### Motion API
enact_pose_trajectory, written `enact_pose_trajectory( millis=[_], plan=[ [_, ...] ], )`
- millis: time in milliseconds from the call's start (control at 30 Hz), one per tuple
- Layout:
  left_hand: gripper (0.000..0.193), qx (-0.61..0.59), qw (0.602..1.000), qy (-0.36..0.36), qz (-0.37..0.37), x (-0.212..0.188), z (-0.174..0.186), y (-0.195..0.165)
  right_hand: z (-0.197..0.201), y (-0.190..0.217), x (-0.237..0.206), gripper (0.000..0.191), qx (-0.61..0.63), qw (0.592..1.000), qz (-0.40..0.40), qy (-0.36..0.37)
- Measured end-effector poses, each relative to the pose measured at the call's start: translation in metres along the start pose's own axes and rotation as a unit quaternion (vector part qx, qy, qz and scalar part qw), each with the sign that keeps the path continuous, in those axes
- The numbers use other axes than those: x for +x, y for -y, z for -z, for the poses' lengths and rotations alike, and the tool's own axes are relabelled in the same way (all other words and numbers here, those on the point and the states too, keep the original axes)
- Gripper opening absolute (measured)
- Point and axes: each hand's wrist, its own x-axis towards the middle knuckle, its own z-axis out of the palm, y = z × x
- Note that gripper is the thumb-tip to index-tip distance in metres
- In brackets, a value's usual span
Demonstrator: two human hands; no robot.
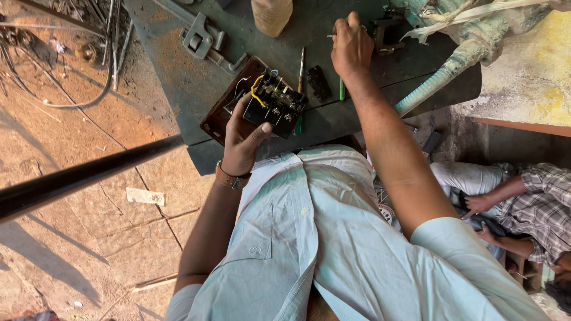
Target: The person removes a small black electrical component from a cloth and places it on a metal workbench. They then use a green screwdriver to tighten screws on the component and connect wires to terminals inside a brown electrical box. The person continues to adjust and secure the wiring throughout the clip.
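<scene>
My left hand grips a brown board that carries a black switch block with yellow and white wires. It rests on the edge of a dark green metal bench. My right hand reaches farther across the bench, fingers curled on a small metal part next to a black clamp-like piece. Between the hands lie a screwdriver with a green handle, a small black block and a green pen-like tool.
A grey metal bracket and a tan plastic bottle stand on the bench. A ribbed greenish hose crosses at right. A black pipe slants over the dirt floor. Another person in a checked shirt sits at right.
</scene>
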Motion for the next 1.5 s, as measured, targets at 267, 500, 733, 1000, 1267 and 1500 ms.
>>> enact_pose_trajectory(
  millis=[267, 500, 733, 1000, 1267, 1500],
  plan=[
    [0.077, -0.070, 0.994, -0.056, 0.061, -0.004, 0.009, 0.005, 0.030, 0.007, -0.018, 0.009, 0.235, 0.962, 0.128, 0.047],
    [0.070, -0.112, 0.993, -0.018, 0.031, -0.001, 0.012, -0.008, 0.096, 0.049, -0.072, 0.005, 0.667, 0.709, 0.005, 0.230],
    [0.070, -0.128, 0.991, -0.003, 0.045, 0.002, 0.007, -0.018, 0.129, 0.060, -0.075, 0.009, 0.671, 0.702, 0.076, 0.227],
    [0.069, -0.126, 0.989, 0.031, 0.067, 0.001, 0.003, -0.032, 0.147, 0.084, -0.067, 0.015, 0.481, 0.840, 0.190, 0.166],
    [0.069, -0.146, 0.986, 0.010, 0.081, 0.002, 0.002, -0.034, 0.151, 0.097, -0.074, 0.017, 0.443, 0.863, 0.198, 0.139],
    [0.064, -0.169, 0.980, 0.023, 0.099, 0.002, 0.003, -0.030, 0.152, 0.098, -0.077, 0.022, 0.402, 0.878, 0.231, 0.120]
  ],
)
